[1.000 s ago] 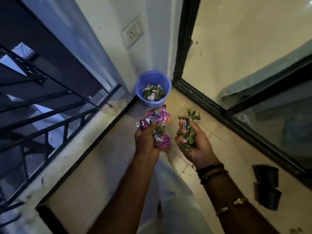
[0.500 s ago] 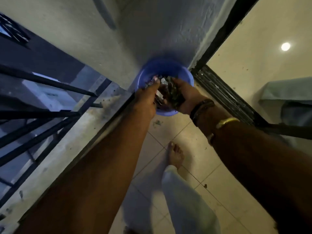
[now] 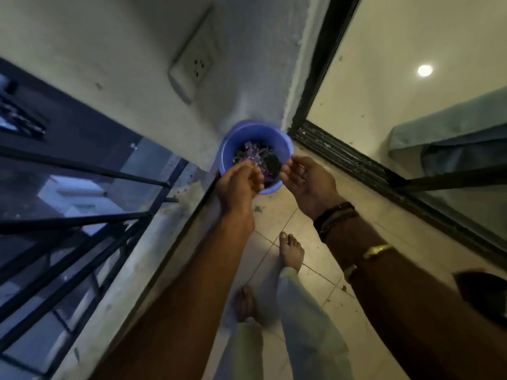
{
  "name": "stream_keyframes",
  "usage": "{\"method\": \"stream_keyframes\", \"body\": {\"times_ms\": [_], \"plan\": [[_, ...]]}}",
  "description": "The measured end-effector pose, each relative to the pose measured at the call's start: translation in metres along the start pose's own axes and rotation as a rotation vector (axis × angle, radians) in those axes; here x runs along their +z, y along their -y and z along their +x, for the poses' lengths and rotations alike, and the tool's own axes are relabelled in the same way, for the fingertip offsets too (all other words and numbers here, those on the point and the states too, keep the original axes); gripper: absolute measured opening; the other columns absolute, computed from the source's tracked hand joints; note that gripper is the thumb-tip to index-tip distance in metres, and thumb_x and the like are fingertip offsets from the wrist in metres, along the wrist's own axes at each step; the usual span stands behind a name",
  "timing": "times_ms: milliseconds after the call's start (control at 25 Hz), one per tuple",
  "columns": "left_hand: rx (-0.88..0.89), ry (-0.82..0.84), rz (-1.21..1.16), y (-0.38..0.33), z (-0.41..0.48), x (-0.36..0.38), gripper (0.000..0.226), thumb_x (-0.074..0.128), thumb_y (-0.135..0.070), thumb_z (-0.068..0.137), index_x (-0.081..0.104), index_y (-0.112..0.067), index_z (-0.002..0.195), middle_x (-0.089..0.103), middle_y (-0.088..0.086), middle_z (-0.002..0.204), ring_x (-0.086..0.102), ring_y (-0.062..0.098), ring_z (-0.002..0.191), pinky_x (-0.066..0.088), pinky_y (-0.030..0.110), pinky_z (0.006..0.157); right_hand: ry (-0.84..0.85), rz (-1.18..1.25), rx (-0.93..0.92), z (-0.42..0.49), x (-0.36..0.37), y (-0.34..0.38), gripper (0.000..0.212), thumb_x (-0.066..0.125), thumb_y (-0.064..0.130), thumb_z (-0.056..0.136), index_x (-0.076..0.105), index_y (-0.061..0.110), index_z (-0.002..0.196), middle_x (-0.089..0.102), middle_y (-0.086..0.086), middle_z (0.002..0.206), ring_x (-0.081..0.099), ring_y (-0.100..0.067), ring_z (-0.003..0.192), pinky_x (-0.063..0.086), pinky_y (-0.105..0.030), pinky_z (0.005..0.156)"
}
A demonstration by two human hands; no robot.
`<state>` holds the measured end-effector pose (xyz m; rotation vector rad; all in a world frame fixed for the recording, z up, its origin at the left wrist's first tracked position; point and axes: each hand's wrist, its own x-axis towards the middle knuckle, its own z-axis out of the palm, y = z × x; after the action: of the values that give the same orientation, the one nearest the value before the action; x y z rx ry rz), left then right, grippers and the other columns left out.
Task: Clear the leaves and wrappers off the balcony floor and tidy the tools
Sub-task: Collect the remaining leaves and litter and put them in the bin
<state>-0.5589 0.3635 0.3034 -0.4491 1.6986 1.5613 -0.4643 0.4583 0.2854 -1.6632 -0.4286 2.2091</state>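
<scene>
Blue bucket [image 3: 282, 142] in wall corner holds purple wrappers [image 3: 256, 154], leaves [image 3: 274, 163].

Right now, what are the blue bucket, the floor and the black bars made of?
The blue bucket looks like plastic: smooth, one even colour, with a thin moulded rim. The floor seems to be glazed tile: pale squares with thin joint lines and a soft shine. The black bars are probably painted metal: thin, straight and dark, though blur hides their surface.

One head-worn wide-angle camera, tilted steeply down.
It looks forward along both outstretched forearms [image 3: 192, 283] to a blue bucket [image 3: 258, 134] in the balcony corner, fairly close; the tiled floor [image 3: 277, 218] and bare feet [image 3: 292, 250] lie beneath, the railing [image 3: 74, 218] at left, the door track [image 3: 356, 167] at right.
</scene>
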Motion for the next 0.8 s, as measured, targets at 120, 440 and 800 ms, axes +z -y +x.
{"method": "stream_keyframes", "body": {"times_ms": [120,440,800], "plan": [[0.052,0.139,0.098,0.001,-0.073,0.003,0.006,0.064,-0.013,0.094,0.07,-0.012,0.095,0.066,0.003,0.072,0.06,0.014,0.062,0.049,0.024,0.052,-0.044,0.195,-0.102,-0.082,-0.039,-0.004,0.015,0.061,0.023,0.096,0.07,0.011,0.093,0.067,-0.001,0.08,0.063,-0.012,0.066,0.052,-0.026,0.063],[-0.004,0.554,0.447,0.087,-0.23,0.009,0.01,0.061,-0.013,0.096,0.071,-0.015,0.096,0.065,0.0,0.073,0.058,0.012,0.065,0.048,0.023,0.056,-0.356,0.63,-0.247,-0.243,-0.214,-0.061,0.02,0.061,0.035,0.095,0.068,0.016,0.092,0.068,0.002,0.079,0.056,-0.011,0.061,0.039,-0.024,0.053],[-0.079,0.892,0.853,0.295,-0.419,0.053,0.017,0.057,-0.011,0.096,0.072,-0.012,0.105,0.074,0.005,0.087,0.068,0.018,0.079,0.055,0.027,0.065,-0.624,1.011,-0.388,-0.367,-0.468,-0.127,0.02,0.061,0.036,0.095,0.071,0.019,0.098,0.069,0.003,0.083,0.062,-0.011,0.068,0.045,-0.026,0.059]]}}
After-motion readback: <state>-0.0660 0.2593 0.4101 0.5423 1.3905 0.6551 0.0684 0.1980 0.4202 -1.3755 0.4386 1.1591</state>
